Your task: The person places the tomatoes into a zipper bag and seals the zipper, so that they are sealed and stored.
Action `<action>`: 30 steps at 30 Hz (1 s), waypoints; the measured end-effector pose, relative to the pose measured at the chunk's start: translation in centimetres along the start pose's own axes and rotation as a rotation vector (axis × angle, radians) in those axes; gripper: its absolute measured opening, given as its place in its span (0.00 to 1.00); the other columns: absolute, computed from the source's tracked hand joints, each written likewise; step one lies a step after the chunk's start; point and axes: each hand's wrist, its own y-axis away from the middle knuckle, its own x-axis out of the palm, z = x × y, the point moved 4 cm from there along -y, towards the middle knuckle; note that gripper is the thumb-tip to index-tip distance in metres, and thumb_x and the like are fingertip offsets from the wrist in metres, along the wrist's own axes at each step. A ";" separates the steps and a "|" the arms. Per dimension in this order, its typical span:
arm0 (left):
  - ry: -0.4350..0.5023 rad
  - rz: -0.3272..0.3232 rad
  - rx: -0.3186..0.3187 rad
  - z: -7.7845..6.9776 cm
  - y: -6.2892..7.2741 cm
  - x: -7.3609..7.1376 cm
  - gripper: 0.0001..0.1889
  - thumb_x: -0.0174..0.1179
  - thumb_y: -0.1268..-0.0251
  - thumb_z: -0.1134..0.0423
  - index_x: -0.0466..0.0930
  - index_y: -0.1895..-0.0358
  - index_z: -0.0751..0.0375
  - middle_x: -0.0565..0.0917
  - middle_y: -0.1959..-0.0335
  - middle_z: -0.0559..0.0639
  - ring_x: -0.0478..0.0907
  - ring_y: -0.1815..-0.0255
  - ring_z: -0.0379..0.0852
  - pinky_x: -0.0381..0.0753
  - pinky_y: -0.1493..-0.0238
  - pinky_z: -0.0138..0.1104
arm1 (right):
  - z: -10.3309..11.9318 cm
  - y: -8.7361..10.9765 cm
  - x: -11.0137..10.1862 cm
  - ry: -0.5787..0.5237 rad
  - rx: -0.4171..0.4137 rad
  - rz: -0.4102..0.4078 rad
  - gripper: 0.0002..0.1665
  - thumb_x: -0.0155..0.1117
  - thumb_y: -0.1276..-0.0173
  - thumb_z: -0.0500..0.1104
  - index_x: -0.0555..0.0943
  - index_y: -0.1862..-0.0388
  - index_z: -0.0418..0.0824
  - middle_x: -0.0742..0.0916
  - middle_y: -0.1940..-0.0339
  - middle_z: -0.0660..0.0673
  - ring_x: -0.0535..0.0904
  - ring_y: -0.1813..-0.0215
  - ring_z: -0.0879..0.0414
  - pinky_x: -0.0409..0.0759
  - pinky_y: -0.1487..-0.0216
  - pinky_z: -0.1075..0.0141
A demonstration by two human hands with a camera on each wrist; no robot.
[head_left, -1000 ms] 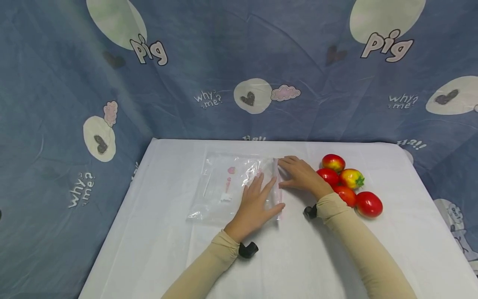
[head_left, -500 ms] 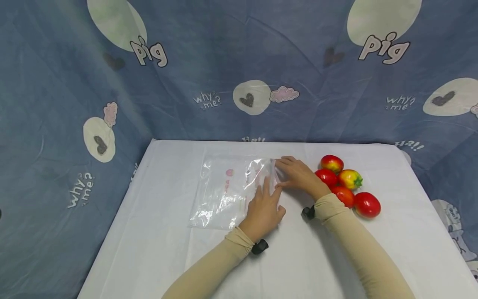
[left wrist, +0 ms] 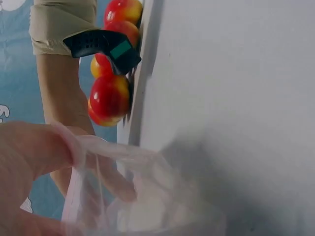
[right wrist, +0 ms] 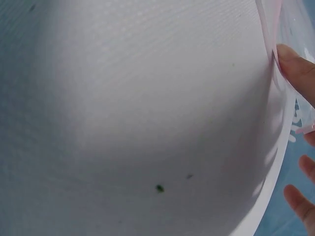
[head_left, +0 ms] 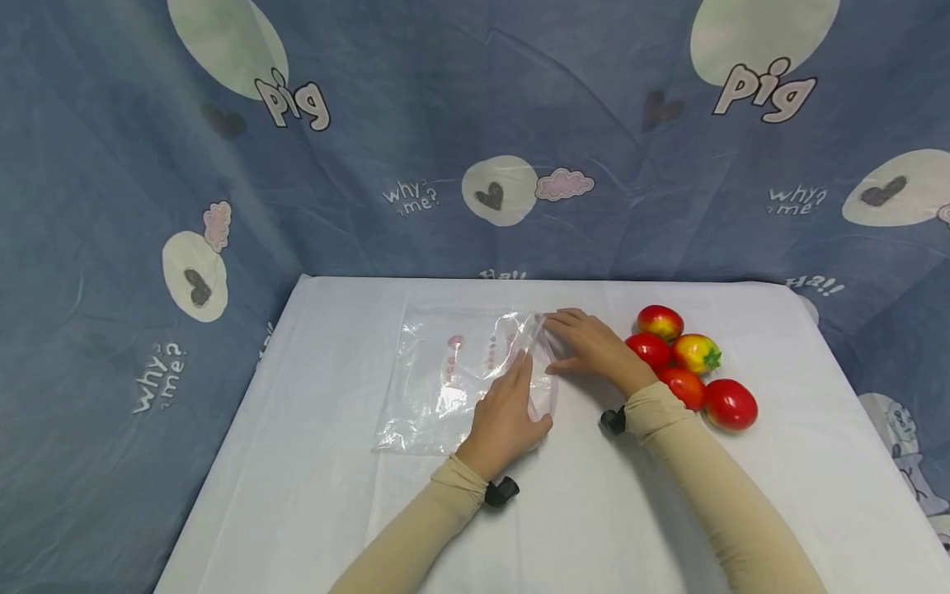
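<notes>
A clear plastic bag point(head_left: 423, 396) with pink print and a pink-edged mouth lies flat on the white cloth, its mouth facing right. My left hand point(head_left: 505, 412) rests over the mouth end, fingers straight and together, thumb spread toward the near corner. In the left wrist view the loose film gapes beside the left hand point(left wrist: 29, 152). At the far corner of the mouth, my right hand point(head_left: 594, 351) holds the pink edge between bent fingers and thumb. The right wrist view shows the right thumb point(right wrist: 298, 71) against that edge, other fingers spread behind.
Several glossy round fruits, such as a red one point(head_left: 731, 404) and a yellow one with a green stem point(head_left: 698, 353), sit right of my right wrist. A patterned blue cloth point(head_left: 356, 148) hangs behind the white-covered table point(head_left: 297, 495).
My left hand slid right along the bag, then back slightly left, its fingers drawing together. The bag's mouth film has shifted and lifted. The right hand stays at the far corner.
</notes>
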 end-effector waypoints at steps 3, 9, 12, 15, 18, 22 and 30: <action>0.013 -0.004 -0.001 0.2 0.1 0.1 0.51 0.70 0.42 0.47 0.55 0.17 0.57 0.57 0.15 0.48 0.73 0.26 0.57 0.86 0.50 0.58 | 0.0 0.0 0.0 -0.005 -0.003 -0.007 0.52 0.80 0.42 0.54 0.70 0.23 0.39 0.77 0.25 0.37 0.68 0.23 0.37 0.68 0.22 0.40; 0.051 -0.062 -0.014 1.2 0.1 0.3 0.56 0.73 0.45 0.48 0.50 0.16 0.55 0.54 0.14 0.46 0.71 0.25 0.55 0.85 0.44 0.54 | 0.0 0.1 0.0 -0.015 -0.027 -0.046 0.49 0.81 0.43 0.53 0.73 0.25 0.38 0.77 0.26 0.36 0.71 0.25 0.37 0.70 0.24 0.41; 0.096 -0.099 -0.013 1.7 0.1 0.2 0.59 0.76 0.48 0.50 0.49 0.15 0.55 0.54 0.14 0.46 0.70 0.25 0.57 0.85 0.43 0.54 | 0.0 0.2 0.0 -0.034 -0.034 -0.059 0.48 0.82 0.43 0.52 0.73 0.26 0.39 0.76 0.25 0.35 0.71 0.25 0.38 0.70 0.24 0.41; 0.127 -0.131 -0.009 1.8 0.3 0.0 0.60 0.77 0.51 0.53 0.49 0.15 0.55 0.53 0.14 0.46 0.69 0.24 0.57 0.86 0.46 0.55 | 0.1 0.3 0.0 -0.051 -0.036 -0.054 0.49 0.82 0.43 0.52 0.73 0.25 0.41 0.75 0.24 0.36 0.69 0.24 0.38 0.70 0.24 0.40; 0.125 -0.150 -0.001 1.8 0.3 0.0 0.61 0.79 0.53 0.55 0.48 0.15 0.55 0.52 0.13 0.44 0.68 0.24 0.56 0.87 0.51 0.55 | 0.1 0.2 0.1 -0.062 -0.030 -0.046 0.49 0.82 0.43 0.52 0.73 0.24 0.43 0.74 0.22 0.37 0.68 0.23 0.38 0.69 0.23 0.41; 0.111 -0.169 0.008 1.7 0.3 -0.2 0.62 0.80 0.54 0.55 0.48 0.15 0.55 0.51 0.13 0.44 0.67 0.26 0.55 0.88 0.54 0.53 | 0.3 0.1 0.1 -0.052 -0.025 -0.043 0.49 0.82 0.43 0.51 0.72 0.24 0.43 0.73 0.22 0.36 0.67 0.22 0.37 0.69 0.23 0.41; 0.115 -0.155 0.004 1.8 0.1 -0.4 0.63 0.80 0.53 0.57 0.46 0.15 0.57 0.46 0.12 0.44 0.67 0.27 0.56 0.89 0.56 0.48 | 0.6 0.2 0.3 -0.055 -0.003 -0.060 0.50 0.83 0.44 0.50 0.71 0.24 0.45 0.69 0.19 0.36 0.65 0.20 0.38 0.68 0.22 0.42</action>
